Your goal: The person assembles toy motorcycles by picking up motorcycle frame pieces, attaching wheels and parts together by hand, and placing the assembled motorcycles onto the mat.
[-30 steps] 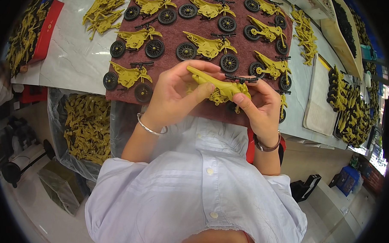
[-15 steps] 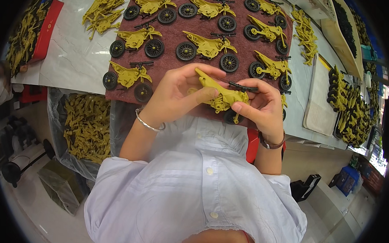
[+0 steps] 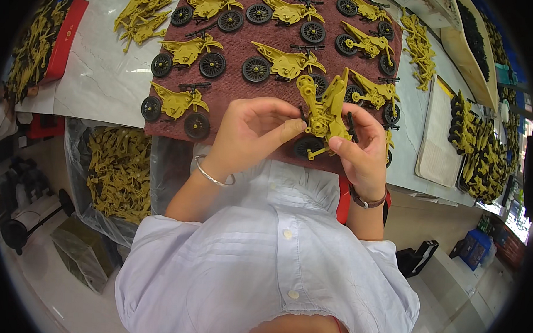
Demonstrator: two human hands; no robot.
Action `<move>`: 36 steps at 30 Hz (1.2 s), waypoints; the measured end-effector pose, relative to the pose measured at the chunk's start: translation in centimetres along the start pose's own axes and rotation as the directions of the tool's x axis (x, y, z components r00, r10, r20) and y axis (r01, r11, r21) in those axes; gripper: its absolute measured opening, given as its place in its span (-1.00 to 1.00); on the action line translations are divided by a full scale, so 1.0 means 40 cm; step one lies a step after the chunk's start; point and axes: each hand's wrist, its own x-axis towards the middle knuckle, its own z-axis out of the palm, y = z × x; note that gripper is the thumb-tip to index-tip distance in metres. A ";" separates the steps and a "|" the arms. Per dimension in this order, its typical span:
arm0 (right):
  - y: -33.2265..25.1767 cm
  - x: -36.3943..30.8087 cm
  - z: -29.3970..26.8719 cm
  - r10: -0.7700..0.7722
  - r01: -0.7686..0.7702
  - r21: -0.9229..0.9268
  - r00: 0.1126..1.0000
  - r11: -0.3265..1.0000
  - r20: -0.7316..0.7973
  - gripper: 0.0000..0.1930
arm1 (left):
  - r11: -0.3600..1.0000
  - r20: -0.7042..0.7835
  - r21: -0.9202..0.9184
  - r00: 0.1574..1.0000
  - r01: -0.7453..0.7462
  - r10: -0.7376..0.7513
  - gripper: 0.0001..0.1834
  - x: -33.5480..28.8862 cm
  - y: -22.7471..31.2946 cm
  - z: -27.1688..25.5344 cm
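Note:
Over the front edge of the cloth I hold a yellow toy motorcycle body (image 3: 322,118) between both hands, its long pointed end turned up. My left hand (image 3: 253,128) is closed, thumb and forefinger pinching a small black part at the body's left side. My right hand (image 3: 364,152) is closed on the lower right of the body, thumb in front. A black bar (image 3: 351,127) shows beside the right fingers; whether it joins the black part on the left is hidden. One black wheel (image 3: 307,147) is visible below the body.
Several toy motorcycles (image 3: 282,62) with black wheels lie in rows on a maroon cloth (image 3: 229,83). Yellow parts fill a plastic-lined container (image 3: 119,173) at left. More are piled on the table and in a red box (image 3: 66,42). A pale tray (image 3: 440,137) lies right.
The motorcycle body has been turned from lying sideways to pointing upward. My left fingers have shifted from its pointed end to the black part at its side. My right hand keeps hold.

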 end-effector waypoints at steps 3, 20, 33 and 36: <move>-0.003 0.001 -0.007 0.065 -0.061 -0.075 0.996 0.995 0.064 -0.63 | 0.999 -0.022 0.038 0.999 0.035 -0.035 -0.84 -0.005 0.004 0.008; 0.019 -0.008 0.003 0.057 -0.048 -0.087 0.994 0.995 0.099 -0.69 | 0.995 -0.023 0.096 0.999 0.025 -0.023 -0.87 -0.013 -0.012 0.018; 0.025 -0.011 0.025 -0.095 0.104 -0.228 0.994 0.968 0.051 -0.71 | 0.932 0.036 0.302 0.979 -0.200 0.199 -0.85 -0.008 0.004 0.016; 0.026 -0.009 0.026 -0.108 0.115 -0.199 0.993 0.973 0.047 -0.72 | 0.940 0.037 0.280 0.981 -0.195 0.193 -0.85 -0.006 0.003 0.015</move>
